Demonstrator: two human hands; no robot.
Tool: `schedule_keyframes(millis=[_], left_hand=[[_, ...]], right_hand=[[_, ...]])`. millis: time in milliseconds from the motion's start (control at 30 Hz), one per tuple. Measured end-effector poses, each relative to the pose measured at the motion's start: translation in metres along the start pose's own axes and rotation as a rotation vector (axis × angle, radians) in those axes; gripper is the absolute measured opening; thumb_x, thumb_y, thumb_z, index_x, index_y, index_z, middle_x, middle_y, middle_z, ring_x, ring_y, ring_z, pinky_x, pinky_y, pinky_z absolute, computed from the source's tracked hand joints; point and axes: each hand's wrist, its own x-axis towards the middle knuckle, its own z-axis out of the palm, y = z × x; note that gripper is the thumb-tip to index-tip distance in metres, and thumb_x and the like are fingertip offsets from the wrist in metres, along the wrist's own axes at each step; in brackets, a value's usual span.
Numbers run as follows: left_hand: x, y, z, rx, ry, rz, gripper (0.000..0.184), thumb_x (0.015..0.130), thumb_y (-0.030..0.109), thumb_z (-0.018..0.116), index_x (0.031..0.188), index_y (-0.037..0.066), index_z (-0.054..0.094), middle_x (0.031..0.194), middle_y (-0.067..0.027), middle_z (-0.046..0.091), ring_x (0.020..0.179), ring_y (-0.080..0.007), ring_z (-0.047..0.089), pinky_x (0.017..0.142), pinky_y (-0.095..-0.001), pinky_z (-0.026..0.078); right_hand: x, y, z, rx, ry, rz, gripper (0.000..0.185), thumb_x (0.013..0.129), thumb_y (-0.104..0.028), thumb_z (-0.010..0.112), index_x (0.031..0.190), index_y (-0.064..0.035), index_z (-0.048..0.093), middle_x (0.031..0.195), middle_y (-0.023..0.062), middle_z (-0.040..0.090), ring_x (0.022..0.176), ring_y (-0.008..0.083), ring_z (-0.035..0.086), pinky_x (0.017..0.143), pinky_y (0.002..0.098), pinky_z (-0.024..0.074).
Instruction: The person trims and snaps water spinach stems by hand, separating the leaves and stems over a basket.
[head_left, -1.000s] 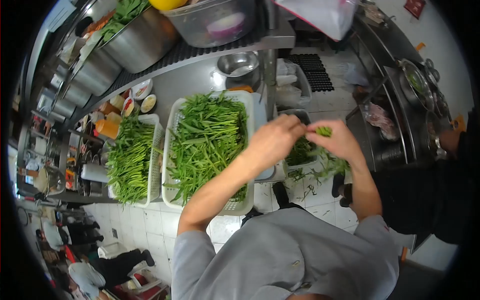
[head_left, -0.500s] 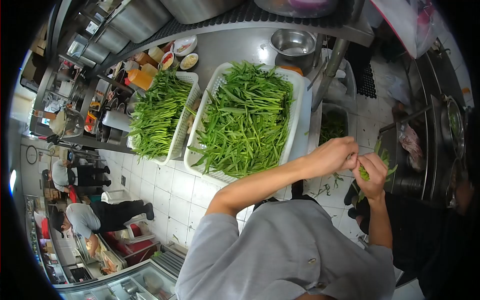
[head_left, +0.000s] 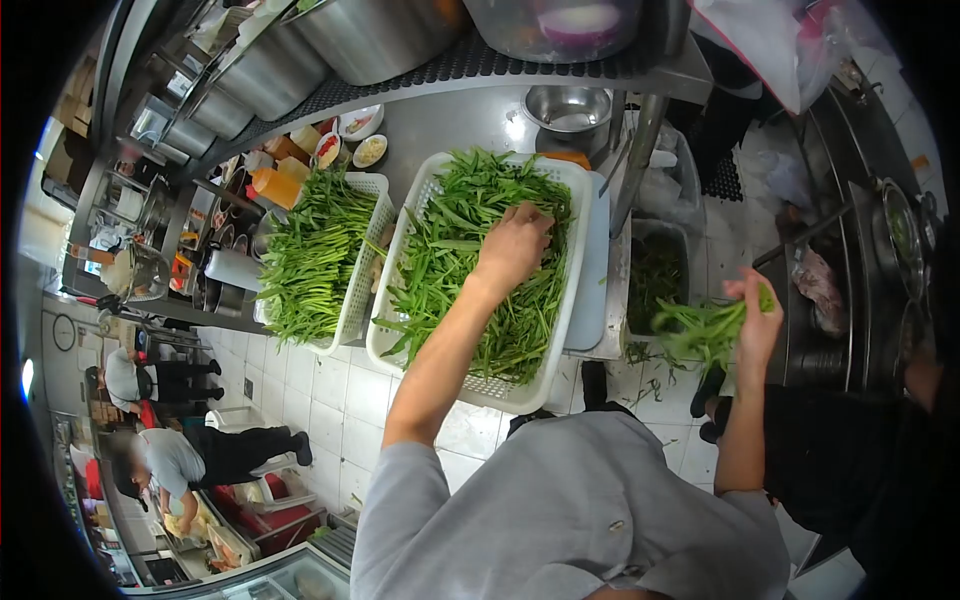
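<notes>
A large white perforated basket (head_left: 572, 270) is heaped with long-leaved greens that look like water spinach (head_left: 470, 270). My left hand (head_left: 515, 245) reaches into the upper right of this heap, its fingers curled down onto the stems and the fingertips partly hidden. Off to the right, my right hand (head_left: 757, 320) grips a loose bunch of water spinach (head_left: 705, 330), whose leaves point left above the floor. Beyond the large basket stands a smaller white basket (head_left: 365, 250), also filled with stalks laid side by side.
A bin with dark green scraps (head_left: 658, 275) stands between the counter and my right hand. A steel bowl (head_left: 568, 107), small dishes (head_left: 370, 151) and sauce bottles (head_left: 277, 187) sit on the counter under a shelf of pots (head_left: 385, 40). Co-workers (head_left: 180, 460) stand at left.
My hands were together at the right. My left hand has moved away to the left, onto the greens in the large basket. My right hand has stayed at the right, with the bunch now spread leftward.
</notes>
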Motion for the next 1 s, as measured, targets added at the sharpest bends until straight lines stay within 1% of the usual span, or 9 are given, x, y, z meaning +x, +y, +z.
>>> schedule_keyframes(millis=[267, 333, 400, 533, 667, 700, 800, 867, 1000], left_hand=[[0.007, -0.026, -0.087, -0.342, 0.330, -0.245, 0.019, 0.087, 0.004, 0.068, 0.105, 0.001, 0.071, 0.105, -0.0151, 0.070, 0.093, -0.0261, 0.068, 0.081, -0.0334, 0.055], [0.001, -0.046, -0.115, -0.462, 0.450, -0.298, 0.020, 0.090, 0.008, 0.068, 0.108, 0.000, 0.070, 0.105, -0.0140, 0.071, 0.092, -0.0217, 0.069, 0.078, -0.0314, 0.056], [-0.006, -0.040, -0.159, -0.589, 0.423, -0.386, 0.023, 0.094, 0.010, 0.065, 0.115, 0.000, 0.065, 0.098, -0.0082, 0.070, 0.090, -0.0160, 0.069, 0.075, -0.0276, 0.056], [-0.028, -0.042, -0.209, -0.819, 0.538, -0.425, 0.022, 0.096, 0.012, 0.063, 0.115, 0.000, 0.061, 0.098, -0.0070, 0.068, 0.087, -0.0164, 0.069, 0.073, -0.0265, 0.056], [-0.039, -0.036, -0.232, -0.916, 0.549, -0.418, 0.022, 0.098, 0.014, 0.061, 0.116, 0.003, 0.058, 0.100, -0.0068, 0.067, 0.088, -0.0175, 0.070, 0.074, -0.0254, 0.056], [-0.040, -0.035, -0.233, -0.929, 0.551, -0.414, 0.021, 0.098, 0.013, 0.061, 0.116, 0.002, 0.058, 0.099, -0.0072, 0.068, 0.088, -0.0179, 0.070, 0.074, -0.0257, 0.056], [-0.046, -0.033, -0.232, -0.971, 0.496, -0.411, 0.020, 0.098, 0.013, 0.061, 0.114, 0.002, 0.058, 0.098, -0.0072, 0.067, 0.088, -0.0188, 0.071, 0.074, -0.0255, 0.056], [-0.046, -0.028, -0.229, -0.977, 0.445, -0.395, 0.019, 0.099, 0.014, 0.059, 0.113, 0.003, 0.057, 0.098, -0.0059, 0.066, 0.089, -0.0190, 0.071, 0.074, -0.0252, 0.056], [-0.043, -0.001, -0.217, -0.969, 0.302, -0.371, 0.014, 0.098, 0.012, 0.060, 0.108, 0.002, 0.056, 0.094, -0.0069, 0.066, 0.089, -0.0200, 0.071, 0.073, -0.0243, 0.056]], right_hand=[[0.018, -0.045, 0.114, 1.575, -0.863, 0.153, 0.045, 0.105, -0.045, 0.039, 0.118, -0.0052, 0.054, 0.081, 0.0083, 0.063, 0.086, 0.0237, 0.061, 0.085, 0.0382, 0.0476], [-0.003, -0.031, 0.152, 0.647, -0.456, 0.095, 0.045, 0.105, -0.045, 0.041, 0.119, -0.0042, 0.054, 0.080, 0.0082, 0.068, 0.079, 0.0203, 0.062, 0.083, 0.0322, 0.0475], [0.004, -0.007, 0.176, -0.454, -0.596, -0.303, 0.043, 0.104, -0.044, 0.045, 0.115, -0.0029, 0.054, 0.079, 0.0091, 0.071, 0.074, 0.0180, 0.065, 0.078, 0.0283, 0.0489], [0.002, -0.009, 0.172, 1.219, -0.640, 0.255, 0.029, 0.101, -0.027, 0.055, 0.096, -0.0001, 0.062, 0.083, 0.0109, 0.073, 0.079, 0.0178, 0.068, 0.075, 0.0297, 0.0514], [0.025, 0.023, 0.181, -0.114, -0.493, -0.285, 0.022, 0.102, -0.024, 0.053, 0.103, -0.0025, 0.058, 0.080, 0.0108, 0.071, 0.076, 0.0222, 0.070, 0.078, 0.0364, 0.0583], [0.011, -0.012, 0.183, 0.458, -0.480, 0.097, 0.021, 0.101, -0.021, 0.055, 0.102, -0.0010, 0.059, 0.080, 0.0106, 0.071, 0.070, 0.0188, 0.068, 0.070, 0.0316, 0.0566], [0.023, 0.017, 0.182, 0.756, -0.478, 0.146, 0.021, 0.100, -0.019, 0.055, 0.100, 0.0007, 0.060, 0.080, 0.0087, 0.072, 0.067, 0.0157, 0.066, 0.063, 0.0279, 0.0519], [0.007, -0.016, 0.191, -0.487, -0.542, -0.410, 0.017, 0.097, -0.018, 0.060, 0.096, -0.0015, 0.066, 0.072, 0.0046, 0.069, 0.064, 0.0119, 0.064, 0.063, 0.0255, 0.0502], [-0.024, -0.075, 0.204, -0.054, -0.422, -0.535, 0.011, 0.090, -0.011, 0.068, 0.096, -0.0030, 0.072, 0.081, 0.0085, 0.072, 0.068, 0.0169, 0.066, 0.062, 0.0281, 0.0502]])
